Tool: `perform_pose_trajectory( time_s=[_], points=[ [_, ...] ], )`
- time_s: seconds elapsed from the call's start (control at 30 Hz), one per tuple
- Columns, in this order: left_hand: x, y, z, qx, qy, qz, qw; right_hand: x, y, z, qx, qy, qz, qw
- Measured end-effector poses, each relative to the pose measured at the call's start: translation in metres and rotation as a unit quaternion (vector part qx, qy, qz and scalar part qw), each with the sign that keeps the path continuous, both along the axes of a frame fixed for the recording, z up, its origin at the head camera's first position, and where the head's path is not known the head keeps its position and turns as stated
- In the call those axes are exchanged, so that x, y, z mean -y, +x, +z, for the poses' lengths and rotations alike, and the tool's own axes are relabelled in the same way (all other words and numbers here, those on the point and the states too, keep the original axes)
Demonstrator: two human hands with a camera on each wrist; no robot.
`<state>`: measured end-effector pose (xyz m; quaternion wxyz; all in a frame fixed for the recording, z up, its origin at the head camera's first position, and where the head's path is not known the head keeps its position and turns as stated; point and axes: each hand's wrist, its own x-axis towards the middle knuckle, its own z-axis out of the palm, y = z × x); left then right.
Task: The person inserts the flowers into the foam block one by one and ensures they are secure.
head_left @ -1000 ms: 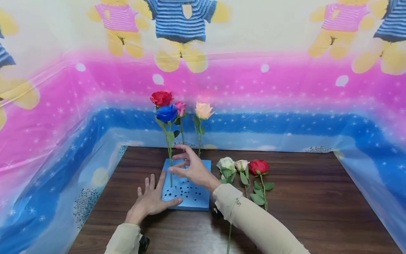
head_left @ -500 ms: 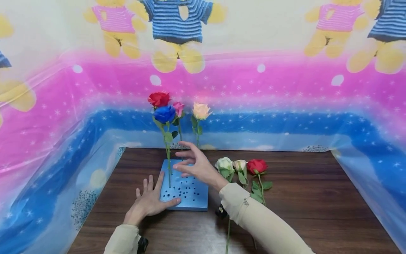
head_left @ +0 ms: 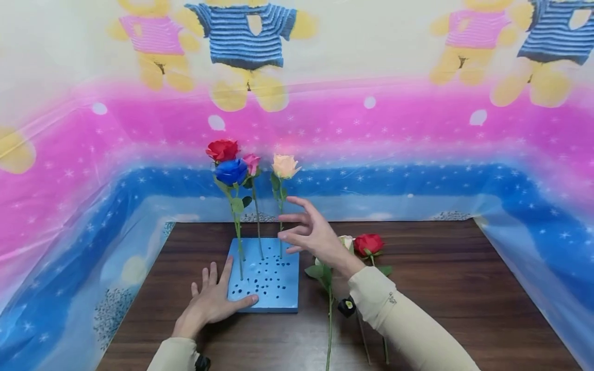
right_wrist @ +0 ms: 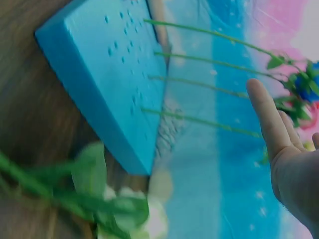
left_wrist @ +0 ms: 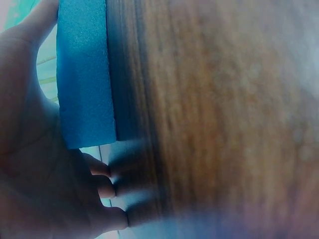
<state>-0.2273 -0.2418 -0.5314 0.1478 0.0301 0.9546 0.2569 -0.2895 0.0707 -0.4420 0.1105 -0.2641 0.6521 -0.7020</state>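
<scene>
A blue foam block [head_left: 290,288] full of small holes lies on the table. Four-sided and flat, it bears a blue rose [head_left: 232,171], a red rose [head_left: 221,150], a pink rose [head_left: 251,163] and a peach rose [head_left: 285,166], all upright on their stems. My left hand [head_left: 213,296] rests at the block's left front corner, thumb over the top and fingers spread; the left wrist view shows the block's side [left_wrist: 84,84] against the palm. Holding nothing, my right hand [head_left: 320,234] hovers over the block's right edge, its fingers loosely extended beside the peach rose's stem.
Right of the block lie a loose red rose [head_left: 368,243], a cream rose [head_left: 347,242] and a white rose, mostly hidden by my right hand, its leaves [head_left: 320,273] showing. A patterned cloth [head_left: 417,129] hangs behind the wooden table [head_left: 441,293].
My right hand has drawn away from the blue rose's stem toward the right, over the loose roses. The left hand stays on the block. The head view has shifted slightly.
</scene>
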Motion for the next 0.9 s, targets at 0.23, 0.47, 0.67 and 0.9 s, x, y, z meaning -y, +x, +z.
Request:
perform_pose_trajectory(
  time_s=[0.23, 0.47, 0.67, 0.9],
  points=[
    [0.001, 0.002, 0.0, 0.003, 0.007, -0.004, 1.0, -0.047, 0.002, 0.006, -0.011, 0.014, -0.036, 0.9992],
    [0.002, 0.001, 0.001, 0.006, 0.003, -0.006, 1.0, -0.095, 0.005, 0.009, -0.008, 0.015, -0.069, 0.9975],
    [0.002, 0.001, 0.002, 0.006, 0.002, -0.008, 1.0, -0.133, 0.008, 0.007, -0.011, 0.025, -0.11, 0.9936],
    [0.001, 0.002, 0.002, 0.006, 0.001, -0.008, 0.9999, -0.17, 0.018, 0.0, -0.002, 0.027, -0.144, 0.9893]
  ],
)
